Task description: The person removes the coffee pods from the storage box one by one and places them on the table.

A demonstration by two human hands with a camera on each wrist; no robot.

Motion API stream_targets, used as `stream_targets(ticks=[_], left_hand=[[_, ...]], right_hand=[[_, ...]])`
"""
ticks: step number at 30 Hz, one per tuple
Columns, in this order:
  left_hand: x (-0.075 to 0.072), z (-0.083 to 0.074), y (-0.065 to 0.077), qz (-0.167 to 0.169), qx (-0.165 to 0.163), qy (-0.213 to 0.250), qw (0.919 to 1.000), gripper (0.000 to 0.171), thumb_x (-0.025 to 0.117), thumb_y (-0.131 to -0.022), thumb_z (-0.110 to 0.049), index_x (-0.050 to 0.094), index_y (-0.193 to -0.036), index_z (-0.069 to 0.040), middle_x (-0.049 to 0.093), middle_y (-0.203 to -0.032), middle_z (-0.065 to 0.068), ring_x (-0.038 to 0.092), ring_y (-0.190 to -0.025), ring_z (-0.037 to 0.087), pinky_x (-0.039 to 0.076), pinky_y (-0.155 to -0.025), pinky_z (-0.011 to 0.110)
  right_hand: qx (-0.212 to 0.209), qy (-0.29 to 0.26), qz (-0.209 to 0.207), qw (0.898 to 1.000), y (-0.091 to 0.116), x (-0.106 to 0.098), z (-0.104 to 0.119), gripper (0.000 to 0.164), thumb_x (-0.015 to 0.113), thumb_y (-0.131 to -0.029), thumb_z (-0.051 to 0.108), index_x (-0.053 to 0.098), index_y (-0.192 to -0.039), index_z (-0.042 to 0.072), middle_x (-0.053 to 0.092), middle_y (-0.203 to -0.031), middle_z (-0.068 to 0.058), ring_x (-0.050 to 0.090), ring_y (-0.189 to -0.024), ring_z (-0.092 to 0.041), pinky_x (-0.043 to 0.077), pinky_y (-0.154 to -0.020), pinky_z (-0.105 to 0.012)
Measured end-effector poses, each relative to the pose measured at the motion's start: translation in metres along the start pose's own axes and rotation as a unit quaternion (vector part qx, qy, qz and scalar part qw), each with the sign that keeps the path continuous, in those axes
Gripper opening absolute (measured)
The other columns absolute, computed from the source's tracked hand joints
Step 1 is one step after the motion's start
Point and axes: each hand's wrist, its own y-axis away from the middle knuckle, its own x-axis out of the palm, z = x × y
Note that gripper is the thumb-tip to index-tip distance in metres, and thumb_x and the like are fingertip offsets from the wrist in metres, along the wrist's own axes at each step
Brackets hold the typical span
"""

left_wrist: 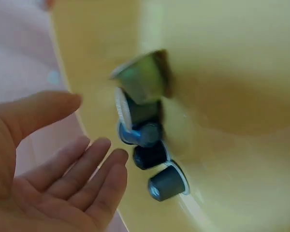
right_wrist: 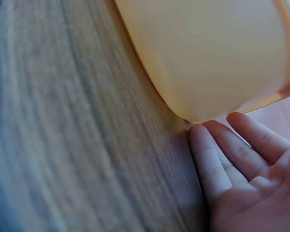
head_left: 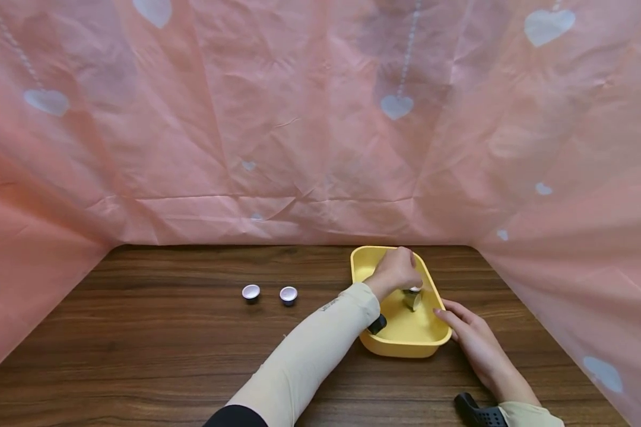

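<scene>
My left hand (head_left: 397,270) reaches into a yellow plastic bin (head_left: 406,351). In the left wrist view its fingers (left_wrist: 99,159) are spread and hold nothing. Beside them several coffee capsules lie in a row along the bin's wall: a blurred green one (left_wrist: 145,82), a blue one (left_wrist: 147,134) and dark ones, such as the lowest capsule (left_wrist: 166,183). My right hand (head_left: 475,338) holds the bin's right side, thumb at the rim and fingers outside. The right wrist view shows those fingertips (right_wrist: 199,135) against the outer wall low down.
Two coffee capsules with pale lids, a left capsule (head_left: 251,292) and a right capsule (head_left: 288,295), stand on the brown wooden table (head_left: 155,332), left of the bin. A pink curtain (head_left: 310,130) with hearts encloses the table at the back and sides.
</scene>
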Motion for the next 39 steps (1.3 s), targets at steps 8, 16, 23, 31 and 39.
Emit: stream_targets(ticks=[8, 16, 23, 31, 39], left_hand=[[-0.042, -0.025, 0.061, 0.028, 0.003, -0.054, 0.9981, 0.055, 0.085, -0.084, -0.023, 0.038, -0.056, -0.019, 0.027, -0.052, -0.009, 0.026, -0.047, 0.008, 0.024, -0.044, 0.024], [-0.004, -0.003, 0.017, 0.009, 0.008, -0.082, 0.9966, 0.043, 0.076, -0.077, -0.012, 0.038, -0.057, -0.020, 0.027, -0.055, -0.005, 0.032, -0.052, 0.015, 0.030, -0.047, 0.033], [0.013, 0.005, 0.002, 0.013, 0.007, -0.093, 0.9956, 0.043, 0.082, -0.074, -0.020, 0.042, -0.058, -0.024, 0.030, -0.056, -0.010, 0.035, -0.054, 0.011, 0.032, -0.047, 0.030], [-0.001, -0.009, 0.022, 0.006, 0.013, -0.097, 0.9952, 0.035, 0.082, -0.079, -0.019, 0.050, -0.065, -0.021, 0.044, -0.065, -0.006, 0.044, -0.060, 0.013, 0.038, -0.052, 0.032], [0.009, -0.002, 0.011, 0.017, 0.029, -0.117, 0.9926, 0.047, 0.084, -0.083, -0.030, 0.047, -0.056, -0.022, 0.040, -0.053, -0.009, 0.046, -0.053, 0.010, 0.042, -0.050, 0.028]], right_hand=[[0.003, 0.004, -0.001, 1.000, 0.000, 0.007, 0.002, 0.065, 0.060, -0.110, 0.041, 0.045, -0.160, 0.003, 0.058, -0.152, -0.007, 0.062, -0.109, 0.009, 0.051, -0.094, -0.015], [-0.007, 0.003, -0.002, 1.000, 0.000, 0.004, 0.004, 0.062, 0.059, -0.111, 0.038, 0.046, -0.159, 0.002, 0.061, -0.148, -0.005, 0.062, -0.109, 0.009, 0.051, -0.093, -0.014], [-0.001, 0.004, -0.002, 1.000, 0.002, 0.002, 0.002, 0.064, 0.058, -0.112, 0.039, 0.043, -0.161, 0.002, 0.051, -0.160, -0.016, 0.060, -0.111, 0.010, 0.050, -0.095, -0.013], [-0.005, 0.000, -0.005, 1.000, 0.001, 0.000, 0.002, 0.064, 0.059, -0.111, 0.040, 0.045, -0.160, 0.002, 0.055, -0.155, -0.013, 0.062, -0.110, 0.008, 0.051, -0.094, -0.014], [-0.002, -0.003, -0.008, 1.000, 0.001, 0.000, 0.002, 0.060, 0.059, -0.111, 0.036, 0.046, -0.159, 0.002, 0.063, -0.145, -0.003, 0.063, -0.108, 0.006, 0.051, -0.093, -0.016]])
